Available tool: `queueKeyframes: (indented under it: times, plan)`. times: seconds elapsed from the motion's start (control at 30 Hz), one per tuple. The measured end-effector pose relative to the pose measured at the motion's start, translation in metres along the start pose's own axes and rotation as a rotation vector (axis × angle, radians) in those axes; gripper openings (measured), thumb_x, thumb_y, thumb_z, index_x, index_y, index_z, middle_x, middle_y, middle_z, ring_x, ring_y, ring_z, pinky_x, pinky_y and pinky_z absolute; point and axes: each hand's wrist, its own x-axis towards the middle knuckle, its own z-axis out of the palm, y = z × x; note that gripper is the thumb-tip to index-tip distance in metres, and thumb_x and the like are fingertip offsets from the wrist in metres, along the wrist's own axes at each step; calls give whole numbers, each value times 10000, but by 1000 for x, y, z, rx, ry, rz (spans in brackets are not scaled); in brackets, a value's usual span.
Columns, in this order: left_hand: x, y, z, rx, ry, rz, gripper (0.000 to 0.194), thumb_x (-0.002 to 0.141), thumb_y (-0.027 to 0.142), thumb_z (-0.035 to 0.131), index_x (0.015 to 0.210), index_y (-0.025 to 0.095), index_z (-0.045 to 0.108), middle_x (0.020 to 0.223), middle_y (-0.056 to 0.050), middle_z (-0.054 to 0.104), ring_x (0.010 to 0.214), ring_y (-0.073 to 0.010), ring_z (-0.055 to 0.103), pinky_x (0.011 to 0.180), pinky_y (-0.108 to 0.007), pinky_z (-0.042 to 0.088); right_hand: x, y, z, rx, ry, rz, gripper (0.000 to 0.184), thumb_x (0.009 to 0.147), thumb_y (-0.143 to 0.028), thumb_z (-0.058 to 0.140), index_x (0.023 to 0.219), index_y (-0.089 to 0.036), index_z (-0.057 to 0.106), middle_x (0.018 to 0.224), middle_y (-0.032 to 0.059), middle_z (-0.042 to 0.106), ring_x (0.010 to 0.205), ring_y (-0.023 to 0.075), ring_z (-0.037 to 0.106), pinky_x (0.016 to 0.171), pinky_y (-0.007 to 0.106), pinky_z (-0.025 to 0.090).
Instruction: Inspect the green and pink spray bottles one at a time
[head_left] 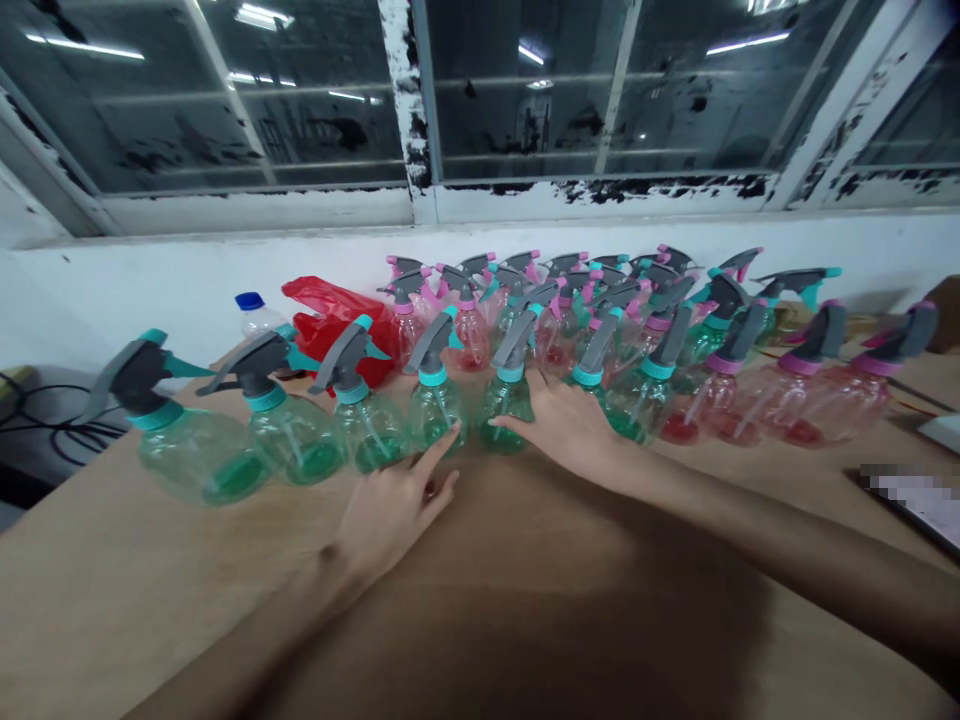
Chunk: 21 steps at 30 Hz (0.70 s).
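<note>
Transparent spray bottles with grey trigger heads stand in a front row on the table. My right hand is at a green spray bottle with a turquoise collar, its thumb across the front and its fingers by the right side, partly hidden. Left of it stands another green spray bottle. My left hand is low in front of that one, index finger stretched to its lower right side and thumb apart; whether the finger touches it I cannot tell. Green liquid lies in the bottoms of both bottles' neighbours, such as the leftmost spray bottle.
Pink spray bottles continue the row on the right, with several more crowded behind. A red plastic bag and a blue-capped bottle are at the back left. Black cables lie past the table's left edge. Windows rise behind.
</note>
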Motion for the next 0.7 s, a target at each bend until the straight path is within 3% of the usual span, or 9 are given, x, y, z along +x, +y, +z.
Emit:
queueKeyframes:
  times: [0.1,0.23,0.37,0.43,0.57,0.63,0.7]
  plan:
    - [-3,-4,-10,-147,131,-30,360,928,349,399,1241,212,511,687,23,676,543,-140,622,528,-234,421,1,0,2,-1,-13,20,679,835,-557,534,1258,-31,468,1033,230,658,812,352,663,589,422,499]
    - [1,-7,-21,-219,261,-83,329,912,388,410,1155,197,523,651,39,627,486,-126,562,495,-231,412,-3,-1,2,26,-8,16,719,820,-552,563,1309,-42,432,1148,235,620,881,358,654,635,439,520]
    - [4,0,-21,-283,199,-51,312,913,369,415,1160,204,511,659,50,602,475,-118,544,500,-230,420,-24,6,-8,130,74,-66,728,830,-529,555,1386,-102,359,1245,208,578,891,316,662,646,405,534]
    - [4,7,-19,-298,140,-23,297,918,355,413,1159,213,510,668,53,603,484,-117,551,502,-229,417,-40,16,-16,204,109,-97,644,853,-518,529,1370,-157,398,1204,146,619,813,260,678,636,370,534]
    - [13,25,-15,-328,87,38,261,922,341,417,1124,224,535,676,52,611,505,-117,560,522,-235,421,-68,52,-30,325,115,-27,318,887,-474,506,1066,-245,635,822,8,715,572,159,644,579,296,502]
    - [21,36,-15,-358,72,65,246,924,334,421,1111,234,545,683,51,621,516,-116,564,538,-238,431,-75,70,-33,301,147,76,326,878,-501,510,1021,-245,652,646,-18,674,484,156,605,526,291,475]
    - [29,49,-15,-390,61,97,232,923,324,428,1100,241,553,695,49,630,527,-116,568,554,-242,440,-74,82,-32,279,176,135,390,862,-530,518,1073,-224,635,684,8,690,521,180,631,533,307,485]
